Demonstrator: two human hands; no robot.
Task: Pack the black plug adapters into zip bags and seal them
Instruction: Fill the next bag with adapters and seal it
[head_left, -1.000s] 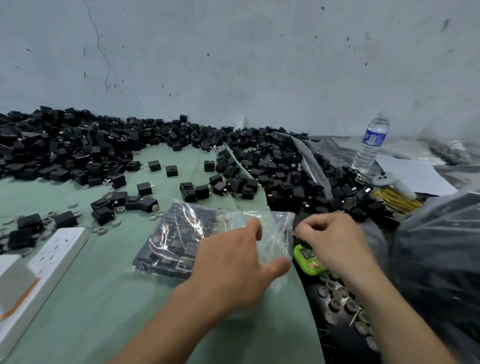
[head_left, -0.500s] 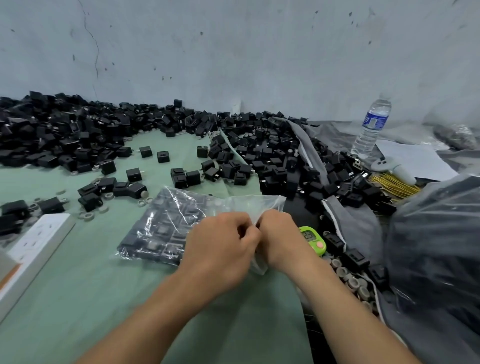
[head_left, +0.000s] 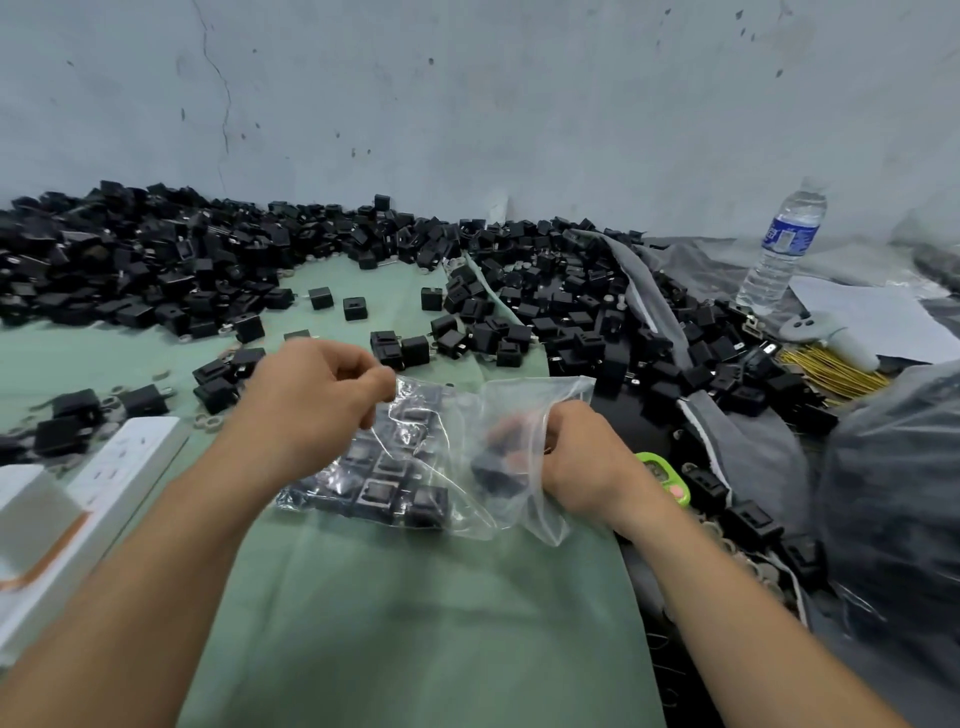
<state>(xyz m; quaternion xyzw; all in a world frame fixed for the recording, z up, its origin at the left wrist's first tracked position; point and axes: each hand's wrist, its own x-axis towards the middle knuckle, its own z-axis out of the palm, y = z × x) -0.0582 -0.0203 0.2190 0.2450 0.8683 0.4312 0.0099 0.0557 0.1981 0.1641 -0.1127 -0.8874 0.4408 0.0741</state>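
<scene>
The bench (head_left: 680, 670) is covered by a green cloth (head_left: 415, 613), on which a zip bag (head_left: 384, 483) is rested. Black plug adapters (head_left: 130, 265) are heaped behind the bag; a white power strip (head_left: 122, 467) is laid left of it, and a water bottle (head_left: 784, 244) is stood far right.

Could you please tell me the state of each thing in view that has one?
zip bag, lies part-filled, seal unclear
left hand, pinches the bag's edge
right hand, grips the bag's loose end
loose plug adapters, heaped by the wall
water bottle, upright
</scene>
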